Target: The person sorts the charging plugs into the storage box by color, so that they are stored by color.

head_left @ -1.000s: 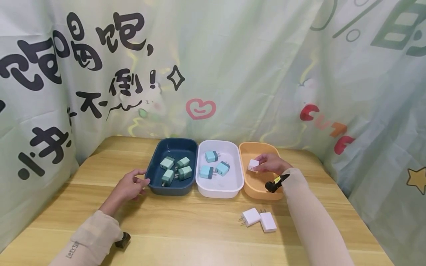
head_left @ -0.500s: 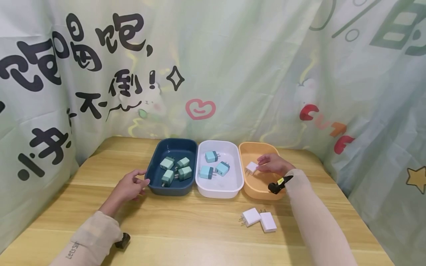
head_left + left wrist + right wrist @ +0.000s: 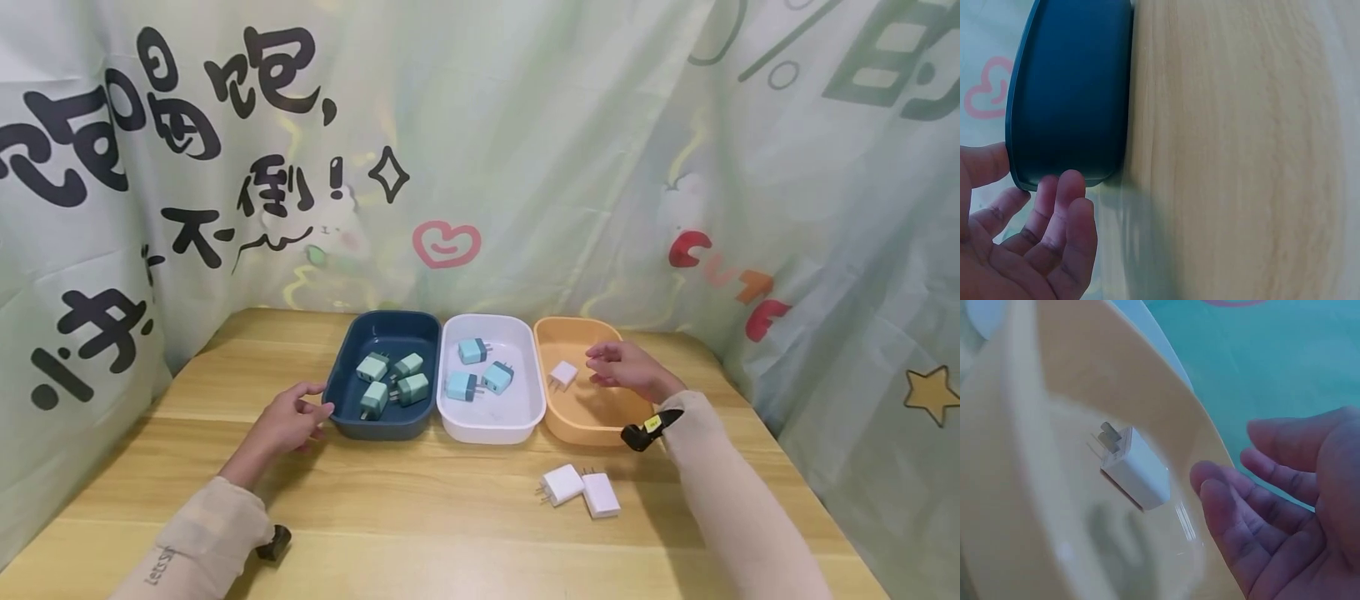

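Observation:
A white plug charger (image 3: 563,375) lies in the orange bin (image 3: 581,435), its prongs showing in the right wrist view. My right hand (image 3: 628,367) hovers over the bin's right part, apart from the charger, fingers loosely bent and holding nothing. At the left, my left hand (image 3: 291,418) touches the navy bin (image 3: 382,429) near its front left corner; the left wrist view shows the thumb against the rim and the fingers loosely bent. Several green plug chargers (image 3: 412,389) lie in the navy bin. Three light blue chargers (image 3: 497,377) lie in the white bin (image 3: 491,435) between them.
Two more white chargers (image 3: 562,485) lie on the wooden table (image 3: 420,517) in front of the orange bin, touching or nearly so. The three bins stand side by side. Behind them hangs a printed curtain (image 3: 525,167), which also covers both sides.
My right hand has let go of the white charger, which now lies in the orange bin, and has drawn back to the right. The left hand stays at the navy bin.

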`<state>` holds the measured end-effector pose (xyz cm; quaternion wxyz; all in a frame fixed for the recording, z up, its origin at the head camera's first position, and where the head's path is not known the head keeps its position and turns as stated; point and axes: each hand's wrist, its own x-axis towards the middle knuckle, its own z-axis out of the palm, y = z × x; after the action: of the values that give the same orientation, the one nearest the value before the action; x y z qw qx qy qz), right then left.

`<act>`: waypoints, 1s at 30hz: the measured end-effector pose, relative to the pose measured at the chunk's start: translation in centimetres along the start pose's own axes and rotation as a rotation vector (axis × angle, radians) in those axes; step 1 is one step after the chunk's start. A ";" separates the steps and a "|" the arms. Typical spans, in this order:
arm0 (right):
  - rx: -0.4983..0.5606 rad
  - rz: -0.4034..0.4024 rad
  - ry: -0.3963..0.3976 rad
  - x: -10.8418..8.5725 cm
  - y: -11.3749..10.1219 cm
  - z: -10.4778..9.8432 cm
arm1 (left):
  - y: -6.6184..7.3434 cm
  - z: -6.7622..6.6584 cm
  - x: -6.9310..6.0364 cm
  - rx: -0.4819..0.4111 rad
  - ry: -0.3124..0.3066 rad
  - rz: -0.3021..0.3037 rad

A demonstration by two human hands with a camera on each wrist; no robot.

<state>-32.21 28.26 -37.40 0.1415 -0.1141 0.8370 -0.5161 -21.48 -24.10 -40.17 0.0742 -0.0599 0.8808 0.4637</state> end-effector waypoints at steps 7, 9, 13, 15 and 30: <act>0.080 -0.018 0.000 -1.9 -0.9 0.3 | -0.1 -0.1 0.0 -0.007 -0.003 -0.004; 0.108 -0.022 -0.012 -2.5 -1.3 0.5 | -0.1 -0.1 0.0 -0.008 -0.004 -0.010; 0.138 -0.017 -0.034 -3.7 -1.9 0.8 | 0.0 -0.1 0.0 -0.005 -0.001 -0.015; 0.141 -0.020 -0.045 -4.3 -2.0 0.8 | 0.0 -0.1 0.1 -0.007 -0.001 -0.011; 0.102 -0.122 -0.092 -8.5 -1.4 1.4 | -0.3 0.1 0.1 -0.014 0.002 -0.009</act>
<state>-23.69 29.35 -35.76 0.1537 -0.1812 0.7937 -0.5600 -21.54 -24.19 -40.49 0.0750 -0.0647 0.8773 0.4695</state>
